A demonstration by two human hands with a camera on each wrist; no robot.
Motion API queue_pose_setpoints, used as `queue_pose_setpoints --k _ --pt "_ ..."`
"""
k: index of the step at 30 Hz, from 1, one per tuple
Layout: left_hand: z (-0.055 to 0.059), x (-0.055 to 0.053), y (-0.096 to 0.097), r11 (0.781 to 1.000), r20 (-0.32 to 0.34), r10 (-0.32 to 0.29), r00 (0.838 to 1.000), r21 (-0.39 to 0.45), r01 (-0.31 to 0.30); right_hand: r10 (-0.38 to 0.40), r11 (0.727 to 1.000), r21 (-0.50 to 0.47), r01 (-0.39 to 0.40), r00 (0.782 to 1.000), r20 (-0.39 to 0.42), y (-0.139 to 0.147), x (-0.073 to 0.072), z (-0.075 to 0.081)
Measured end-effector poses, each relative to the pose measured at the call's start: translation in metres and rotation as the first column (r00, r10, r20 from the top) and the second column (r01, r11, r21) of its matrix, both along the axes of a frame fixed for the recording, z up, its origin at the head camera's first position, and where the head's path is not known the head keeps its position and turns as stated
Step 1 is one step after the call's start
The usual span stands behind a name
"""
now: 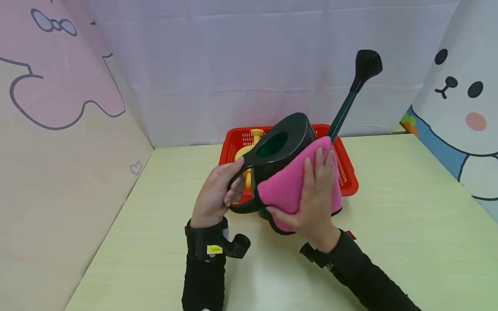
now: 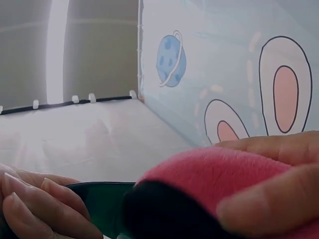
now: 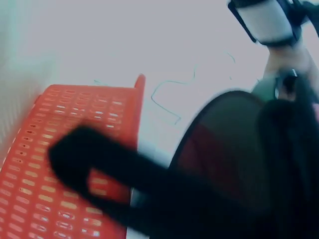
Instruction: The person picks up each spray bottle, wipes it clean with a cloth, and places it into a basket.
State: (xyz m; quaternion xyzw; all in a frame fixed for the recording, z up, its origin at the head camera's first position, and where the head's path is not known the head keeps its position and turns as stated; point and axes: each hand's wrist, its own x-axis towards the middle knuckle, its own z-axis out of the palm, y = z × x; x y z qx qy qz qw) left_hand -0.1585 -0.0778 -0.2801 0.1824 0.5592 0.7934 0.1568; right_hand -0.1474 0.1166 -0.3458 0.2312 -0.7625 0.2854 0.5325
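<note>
A dark green watering can (image 1: 301, 127) is held tilted above the table in the head view, its long spout pointing up and to the right. My left hand (image 1: 218, 188) grips its looped handle, fingers curled around it. Against the can's side lies a pink cloth (image 1: 284, 185) with a dark edge. My right hand (image 1: 317, 194) presses this cloth on the can with fairly straight fingers and the thumb spread. In the left wrist view, the cloth (image 2: 209, 169) bulges near the right thumb. Much of the can's body is hidden behind cloth and hand.
Behind the can, a red slotted basket (image 1: 348, 183) stands on the pale table (image 1: 186, 172), with a yellow object (image 1: 256, 134) partly visible inside. A white curtain (image 1: 233, 65) hangs at the back, and printed panels flank both sides.
</note>
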Motion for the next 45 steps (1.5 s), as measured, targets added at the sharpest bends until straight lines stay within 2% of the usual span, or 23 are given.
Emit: queue_pose_setpoints --k 3,6,8,10,15,20,23,27,29,30,32,35,36,37,38,40,45 --pt "0.0 0.0 0.003 1.0 0.017 0.007 1.0 -0.011 -0.006 -0.035 0.984 0.173 0.05 0.996 -0.084 -0.009 0.005 -0.006" --pt "0.0 -0.001 0.005 1.0 0.038 0.012 0.999 -0.023 -0.011 -0.063 0.939 0.327 0.106 0.988 -0.14 -0.016 0.01 -0.01" --pt "0.0 -0.001 0.007 1.0 0.045 0.013 0.999 -0.028 -0.012 -0.067 0.917 0.38 0.122 0.986 -0.154 -0.017 0.013 -0.011" --pt "0.0 -0.001 0.007 1.0 0.047 0.012 0.999 -0.028 -0.01 -0.069 0.909 0.397 0.125 0.986 -0.152 -0.016 0.013 -0.009" --pt "0.0 0.0 0.009 1.0 0.042 -0.006 0.999 -0.011 0.006 -0.07 0.926 0.358 0.123 0.985 -0.157 -0.009 0.011 -0.001" --pt "-0.001 0.0 0.009 1.0 0.041 -0.028 0.999 -0.011 0.029 -0.044 0.96 0.268 0.08 0.989 -0.139 -0.001 0.007 0.009" --pt "-0.001 0.0 0.009 0.999 0.059 -0.029 0.998 -0.021 0.031 -0.018 0.984 0.177 0.032 0.997 -0.078 0.006 0.004 0.013" --pt "0.0 0.0 0.01 0.999 0.092 -0.029 0.995 -0.033 0.032 0.064 0.998 0.002 -0.064 0.996 0.067 0.019 -0.001 0.02" --pt "0.001 0.001 0.01 0.999 0.104 -0.024 0.994 -0.043 0.029 0.147 0.986 -0.105 -0.132 0.977 0.154 0.028 -0.004 0.024" --pt "0.001 0.001 0.01 0.998 0.107 -0.02 0.994 -0.049 0.025 0.199 0.972 -0.164 -0.168 0.959 0.2 0.032 -0.005 0.026" --pt "0.001 0.003 0.01 0.998 0.11 -0.014 0.994 -0.056 0.02 0.313 0.928 -0.294 -0.229 0.906 0.284 0.041 -0.008 0.03" --pt "0.001 0.004 0.012 0.997 0.11 -0.005 0.994 -0.077 0.014 0.445 0.848 -0.466 -0.251 0.816 0.369 0.051 -0.01 0.034" --pt "0.001 0.004 0.012 0.997 0.11 -0.005 0.994 -0.08 0.014 0.465 0.831 -0.498 -0.246 0.798 0.382 0.052 -0.011 0.034" --pt "0.001 0.004 0.013 0.996 0.111 -0.005 0.994 -0.083 0.014 0.474 0.823 -0.516 -0.239 0.79 0.389 0.052 -0.011 0.034" --pt "0.001 0.004 0.013 0.996 0.113 -0.001 0.994 -0.088 0.011 0.471 0.821 -0.523 -0.23 0.791 0.391 0.052 -0.011 0.033" --pt "0.001 0.004 0.014 0.995 0.119 0.003 0.993 -0.095 0.008 0.447 0.832 -0.508 -0.223 0.812 0.375 0.049 -0.009 0.032" --pt "0.001 0.003 0.016 0.996 0.112 0.002 0.994 -0.086 0.007 0.3 0.901 -0.403 -0.158 0.898 0.32 0.036 -0.002 0.03"
